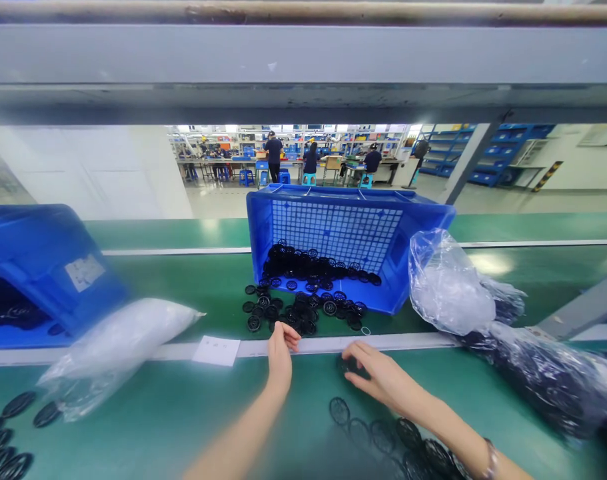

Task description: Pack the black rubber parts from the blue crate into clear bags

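My left hand (282, 353) is at the near edge of a loose pile of black round spoked discs (303, 310). Its fingers are curled together, and whatever they may hold is hidden. To the right, my right hand (378, 377) grips a dark round disc (350, 365) between thumb and fingers, just above the green surface. Below that hand, several black spoked discs (383, 437) lie in overlapping rows, partly behind my right forearm. A blue crate (328, 193) lies tipped on its side behind the pile, with more discs spilling out of its open side.
At left stand another blue crate (83, 247) and a filled white plastic bag (138, 327). A paper slip (216, 351) lies near my left hand. Clear bags (448, 293) sit at right. More discs (6, 440) lie lower left. A grey beam (303, 60) crosses overhead; people work far behind.
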A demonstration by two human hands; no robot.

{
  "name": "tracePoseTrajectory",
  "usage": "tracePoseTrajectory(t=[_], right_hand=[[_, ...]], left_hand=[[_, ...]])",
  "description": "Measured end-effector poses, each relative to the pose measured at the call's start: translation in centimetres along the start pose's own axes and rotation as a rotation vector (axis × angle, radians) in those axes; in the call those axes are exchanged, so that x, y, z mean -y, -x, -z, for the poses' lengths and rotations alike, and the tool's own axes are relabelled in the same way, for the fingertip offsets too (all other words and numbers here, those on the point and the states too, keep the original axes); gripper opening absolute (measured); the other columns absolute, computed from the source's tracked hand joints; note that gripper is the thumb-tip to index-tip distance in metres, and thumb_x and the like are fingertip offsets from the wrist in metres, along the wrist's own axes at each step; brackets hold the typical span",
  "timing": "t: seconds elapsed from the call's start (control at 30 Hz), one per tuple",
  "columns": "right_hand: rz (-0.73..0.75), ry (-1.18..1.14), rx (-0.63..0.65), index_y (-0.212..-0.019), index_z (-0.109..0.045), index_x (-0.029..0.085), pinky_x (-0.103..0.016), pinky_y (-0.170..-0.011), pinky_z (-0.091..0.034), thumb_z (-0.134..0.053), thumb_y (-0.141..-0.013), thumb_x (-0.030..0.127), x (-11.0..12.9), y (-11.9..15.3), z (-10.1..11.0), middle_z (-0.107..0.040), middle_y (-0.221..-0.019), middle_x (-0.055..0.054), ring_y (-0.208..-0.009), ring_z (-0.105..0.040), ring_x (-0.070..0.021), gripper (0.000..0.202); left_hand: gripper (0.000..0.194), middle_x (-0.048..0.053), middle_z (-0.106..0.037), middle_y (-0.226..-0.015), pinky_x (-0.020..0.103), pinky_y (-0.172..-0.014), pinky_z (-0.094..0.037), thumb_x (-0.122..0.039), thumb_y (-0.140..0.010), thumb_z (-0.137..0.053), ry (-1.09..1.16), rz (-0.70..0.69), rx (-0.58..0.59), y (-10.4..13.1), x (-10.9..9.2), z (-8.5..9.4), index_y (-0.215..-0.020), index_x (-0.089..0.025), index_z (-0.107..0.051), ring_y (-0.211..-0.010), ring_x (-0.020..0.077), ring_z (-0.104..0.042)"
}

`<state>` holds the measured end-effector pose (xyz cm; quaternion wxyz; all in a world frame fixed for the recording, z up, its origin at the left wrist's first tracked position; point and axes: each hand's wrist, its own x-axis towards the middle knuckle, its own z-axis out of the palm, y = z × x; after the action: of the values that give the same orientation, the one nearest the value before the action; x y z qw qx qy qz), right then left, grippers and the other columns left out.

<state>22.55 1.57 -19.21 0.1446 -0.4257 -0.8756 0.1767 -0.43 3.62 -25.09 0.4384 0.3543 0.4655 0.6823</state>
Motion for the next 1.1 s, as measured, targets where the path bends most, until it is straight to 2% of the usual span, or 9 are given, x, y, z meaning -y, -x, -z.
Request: tracePoseTrajectory(t=[0.1, 0.2, 0.3, 0.4, 0.57, 0.67, 0.83, 0.97, 1.1], right_hand=[[-0.008, -0.138, 0.163, -0.108, -0.058, 0.028, -0.028, -0.077, -0.048, -0.058, -0.093, 0.028, 0.5, 3.1, 0.9, -0.060, -0.106, -0.001, -0.087, -0.060, -0.0168, 0.015], [0.013, -0.160, 0.180, -0.094, -0.064, 0.026, -0.028, -0.078, -0.046, -0.050, -0.098, 0.033, 1.1, 3.2, 1.9, -0.062, -0.098, -0.001, -0.086, -0.060, -0.0168, 0.016], [-0.001, -0.105, 0.063, -0.083, -0.063, 0.023, -0.028, -0.072, -0.045, -0.045, -0.099, 0.031, 1.0, 0.3, 2.2, -0.062, -0.085, -0.002, -0.077, -0.059, -0.0173, 0.025], [-0.002, -0.063, -0.041, -0.092, -0.063, 0.023, -0.029, -0.070, -0.047, -0.047, -0.096, 0.029, 0.6, -4.0, 1.1, -0.062, -0.089, -0.002, -0.075, -0.059, -0.0172, 0.017], [0.081, 0.050, -0.143, -0.117, -0.057, 0.022, -0.034, -0.085, -0.051, -0.059, -0.088, 0.024, 0.4, -9.5, -2.2, -0.061, -0.114, -0.007, -0.095, -0.062, -0.0209, 0.028], [0.097, 0.083, -0.136, -0.111, -0.060, 0.021, -0.037, -0.089, -0.050, -0.058, -0.088, 0.019, 0.3, -10.6, -3.2, -0.064, -0.108, -0.007, -0.101, -0.061, -0.0238, 0.023], [0.021, 0.020, -0.178, -0.109, -0.062, 0.018, -0.034, -0.080, -0.050, -0.043, -0.097, 0.023, 0.3, -9.0, -2.5, -0.066, -0.097, -0.008, -0.089, -0.063, -0.0211, 0.023], [-0.043, -0.307, 0.023, -0.105, -0.063, 0.021, -0.025, -0.064, -0.047, -0.047, -0.097, 0.034, 0.3, -6.1, -1.8, -0.064, -0.083, -0.001, -0.071, -0.059, -0.0148, 0.022], [-0.046, -0.271, 0.068, -0.090, -0.066, 0.022, -0.025, -0.068, -0.045, -0.059, -0.087, 0.028, 0.3, -4.0, -2.3, -0.061, -0.088, -0.001, -0.071, -0.056, -0.0139, 0.010]], left_hand=[[0.061, 0.005, -0.062, -0.065, 0.026, -0.056, -0.045, -0.064, -0.093, -0.036, -0.002, 0.002, 0.002, 0.1, 0.0, -0.1, -0.064, -0.017, -0.061, -0.057, 0.0147, -0.054], [0.061, 0.005, -0.062, -0.066, 0.026, -0.056, -0.044, -0.064, -0.093, -0.036, 0.002, 0.002, 0.000, 0.2, 0.0, -0.1, -0.064, -0.017, -0.061, -0.057, 0.0149, -0.053], [0.060, 0.005, -0.061, -0.066, 0.026, -0.055, -0.044, -0.064, -0.093, -0.036, 0.008, 0.000, -0.009, 0.2, 0.0, -0.1, -0.064, -0.017, -0.060, -0.056, 0.0148, -0.053], [0.060, 0.003, -0.060, -0.064, 0.026, -0.055, -0.043, -0.064, -0.094, -0.035, 0.017, -0.001, -0.026, 0.1, -0.1, 0.0, -0.063, -0.018, -0.058, -0.055, 0.0140, -0.052], [0.060, 0.002, -0.058, -0.062, 0.025, -0.054, -0.043, -0.063, -0.094, -0.035, 0.037, -0.001, -0.049, -0.2, -0.2, 0.2, -0.063, -0.018, -0.057, -0.052, 0.0131, -0.051], [0.060, 0.003, -0.058, -0.062, 0.025, -0.053, -0.043, -0.064, -0.094, -0.035, 0.044, 0.009, -0.054, -0.3, -0.1, 0.1, -0.063, -0.018, -0.057, -0.052, 0.0130, -0.051], [0.061, 0.003, -0.059, -0.062, 0.025, -0.053, -0.043, -0.065, -0.093, -0.036, 0.044, 0.017, -0.053, -0.3, -0.1, 0.0, -0.063, -0.017, -0.058, -0.052, 0.0131, -0.051], [0.061, 0.003, -0.058, -0.061, 0.025, -0.052, -0.042, -0.065, -0.093, -0.035, 0.034, 0.010, -0.050, -0.2, -0.2, 0.0, -0.062, -0.017, -0.058, -0.052, 0.0133, -0.051], [0.060, 0.004, -0.060, -0.062, 0.024, -0.053, -0.042, -0.065, -0.093, -0.037, 0.030, -0.010, -0.054, -0.2, -0.3, 0.0, -0.063, -0.018, -0.059, -0.053, 0.0132, -0.052]])
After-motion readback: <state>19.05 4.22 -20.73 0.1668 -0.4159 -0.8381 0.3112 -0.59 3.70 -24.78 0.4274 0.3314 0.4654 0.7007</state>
